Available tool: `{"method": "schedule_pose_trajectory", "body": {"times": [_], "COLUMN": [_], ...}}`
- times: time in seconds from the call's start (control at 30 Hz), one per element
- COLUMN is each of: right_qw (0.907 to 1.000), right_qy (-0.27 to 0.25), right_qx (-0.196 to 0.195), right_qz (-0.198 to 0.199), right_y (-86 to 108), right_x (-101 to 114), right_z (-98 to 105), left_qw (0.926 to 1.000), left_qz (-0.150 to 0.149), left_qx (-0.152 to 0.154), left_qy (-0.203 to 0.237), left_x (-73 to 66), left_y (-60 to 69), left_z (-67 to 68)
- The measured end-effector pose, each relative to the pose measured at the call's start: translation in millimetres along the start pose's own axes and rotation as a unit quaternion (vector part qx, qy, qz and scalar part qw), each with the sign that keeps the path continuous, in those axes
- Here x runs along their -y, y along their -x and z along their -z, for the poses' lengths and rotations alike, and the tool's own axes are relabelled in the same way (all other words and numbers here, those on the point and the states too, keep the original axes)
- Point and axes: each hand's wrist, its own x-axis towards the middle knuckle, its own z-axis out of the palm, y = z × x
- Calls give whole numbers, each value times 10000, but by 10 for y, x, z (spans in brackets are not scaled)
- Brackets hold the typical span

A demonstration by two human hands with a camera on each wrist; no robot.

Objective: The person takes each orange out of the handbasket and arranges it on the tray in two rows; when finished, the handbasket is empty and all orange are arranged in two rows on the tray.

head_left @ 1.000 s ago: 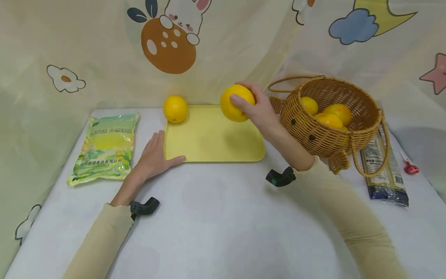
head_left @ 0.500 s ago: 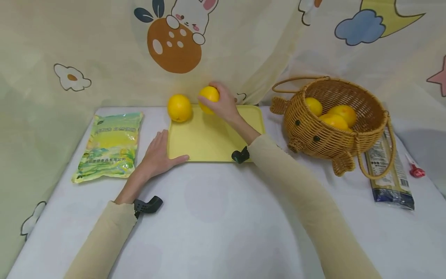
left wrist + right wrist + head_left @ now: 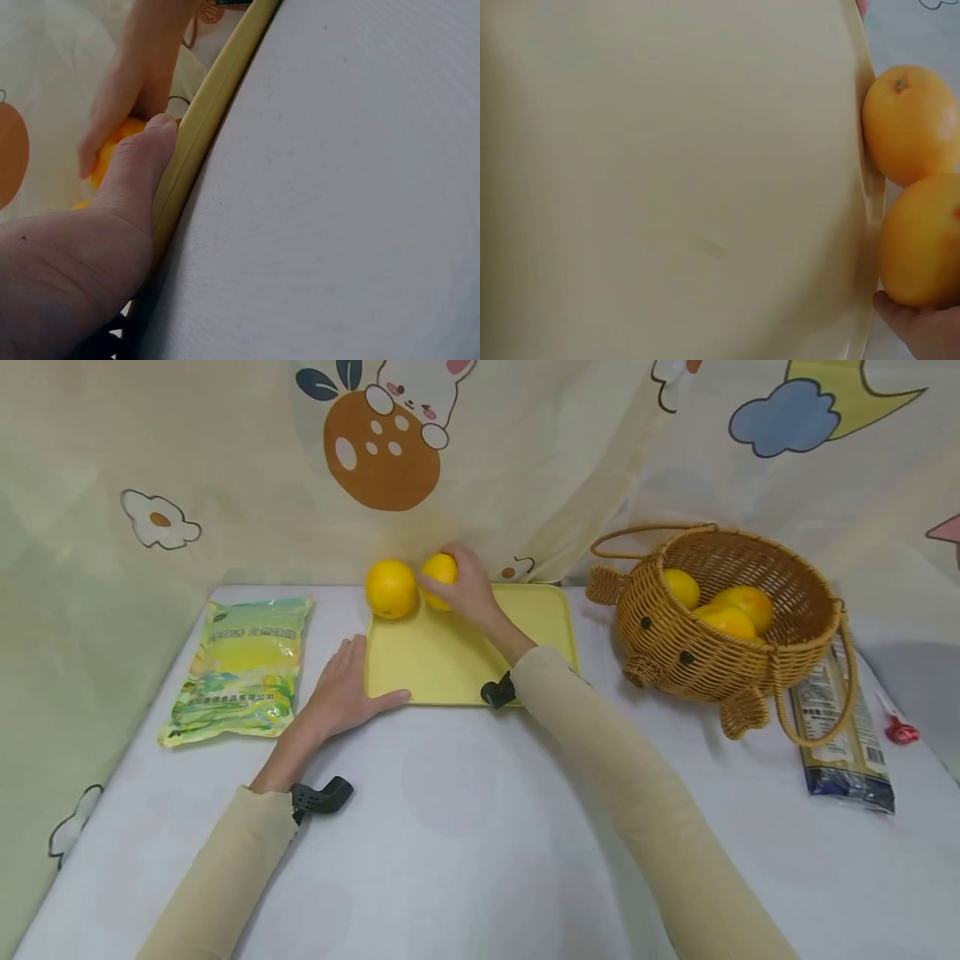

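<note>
My right hand (image 3: 472, 589) grips an orange (image 3: 440, 578) at the back edge of the shallow yellow tray (image 3: 405, 668). Just left of it sits another orange (image 3: 392, 588) by the tray's back left corner; in the right wrist view this second orange (image 3: 907, 124) and the held orange (image 3: 915, 244) look close together along the tray rim (image 3: 871, 187). Fingertips of the right hand (image 3: 922, 330) show under the held one. With fingers straight, my left hand (image 3: 341, 692) rests against the tray's left side, its thumb (image 3: 139, 165) along the front rim.
To the right stands a wicker basket (image 3: 675, 668) with an animal face, holding several oranges (image 3: 727, 621). A dark-ended packet (image 3: 847, 760) lies partly behind it, near a red-wrapped lollipop (image 3: 902, 731). A green-yellow bag (image 3: 236, 668) lies left. A printed cloth (image 3: 225, 460) hangs behind.
My right hand has carried the orange leftward across the tray and down, from near the basket to beside the other orange. The left hand has stayed at the tray's left side.
</note>
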Motion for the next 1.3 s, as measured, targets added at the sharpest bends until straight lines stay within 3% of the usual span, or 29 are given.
{"method": "schedule_pose_trajectory", "body": {"times": [0.23,0.43,0.67,1.13,1.3], "right_qw": [9984,9984,9972,9967,9968], "right_qy": [393,438,484,539,744], "right_qx": [398,351,379,90,-230], "right_qz": [19,-59,-425,-592,-164], "right_y": [-28,-42,-24,40,58], "right_x": [7,19,50,118,249], "right_z": [-51,-72,-106,-121,-19], "left_qw": [10000,10000,10000,10000,10000], "left_qz": [-10,7,16,33,41], "left_qx": [-1,-6,-6,14,-19], "left_qy": [17,31,-12,-21,-4], "left_x": [3,0,-6,-6,-3], "left_y": [-3,-12,-2,3,0], "left_z": [0,7,7,-7,-5]}}
